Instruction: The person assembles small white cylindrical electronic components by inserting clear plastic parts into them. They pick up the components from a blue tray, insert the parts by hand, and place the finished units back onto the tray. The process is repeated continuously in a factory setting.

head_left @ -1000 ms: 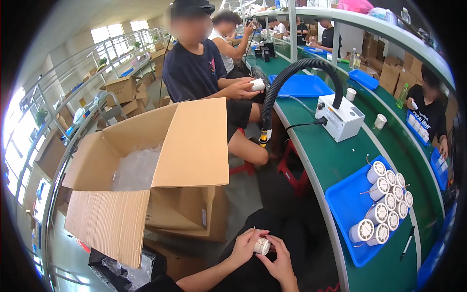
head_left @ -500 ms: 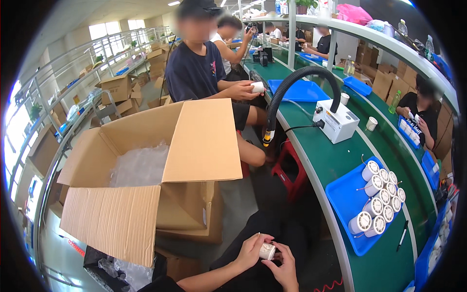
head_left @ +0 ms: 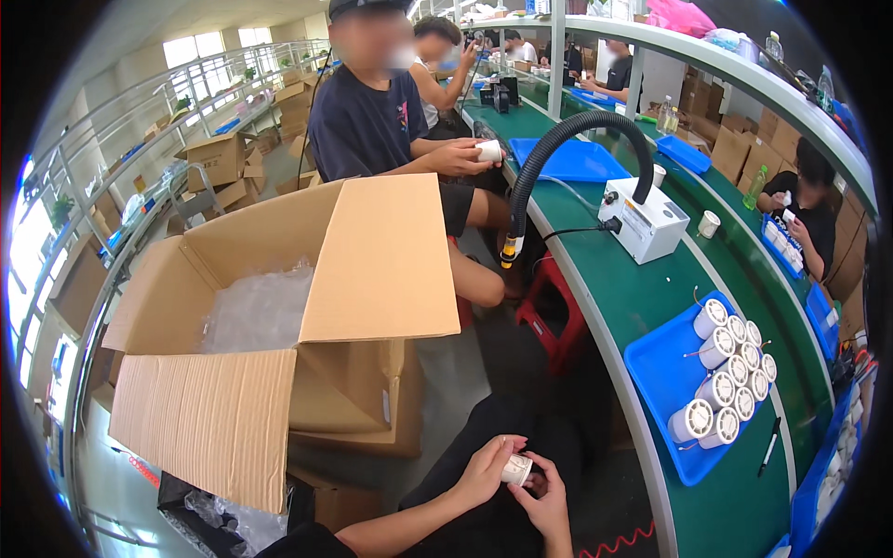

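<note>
Pinching tilted white cylinder (head_left: pixel 516 470) over the lap (head_left: pixel 479 432), between left hand (head_left: pixel 487 467) and right hand (head_left: pixel 543 495), likely two-handed for steadiness. Farther right, on green table (head_left: pixel 721 511), noted similar cylinders (head_left: pixel 722 388) bunched in blue tray (head_left: pixel 656 381), presumably for easy reach. Beyond, white box unit (head_left: pixel 644 223) with black hose (head_left: pixel 549 158) arched past table edge, perhaps to bring nozzle (head_left: pixel 511 249) seatward.

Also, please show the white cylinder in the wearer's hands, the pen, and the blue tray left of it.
White cylinder (head_left: pixel 516 469), head view: curved side.
Pen (head_left: pixel 770 446), head view: barrel.
Blue tray (head_left: pixel 662 379), head view: bare left floor.
</note>
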A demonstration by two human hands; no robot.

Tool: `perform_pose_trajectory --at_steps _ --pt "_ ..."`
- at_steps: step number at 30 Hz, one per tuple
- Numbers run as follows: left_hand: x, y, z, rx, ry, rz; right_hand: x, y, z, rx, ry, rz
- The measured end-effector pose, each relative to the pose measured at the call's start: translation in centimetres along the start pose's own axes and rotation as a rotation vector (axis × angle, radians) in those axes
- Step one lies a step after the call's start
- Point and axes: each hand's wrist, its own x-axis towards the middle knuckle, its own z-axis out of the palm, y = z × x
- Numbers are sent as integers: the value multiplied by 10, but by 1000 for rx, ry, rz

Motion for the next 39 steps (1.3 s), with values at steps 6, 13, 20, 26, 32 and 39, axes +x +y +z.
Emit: perform_pose_trajectory --at_steps 6,13,20,26,32,39 --pt "0 4 0 -6 -11 -6 -3 14 -7 36 -18 50" --pt "0 2 0 -73 -16 -30 -2 10 -6 51 -30 57" --pt "59 44 -23 -100 39 213 -2 4 -5 141 50 81" --pt "104 123 -26 -124 -32 371 -6 -5 -5 106 95 103" --pt "28 37 -13 265 -229 74 -10 -12 4 6 44 42" --pt "0 4 -7 235 -80 17 -9 -11 2 -313 -27 -57"
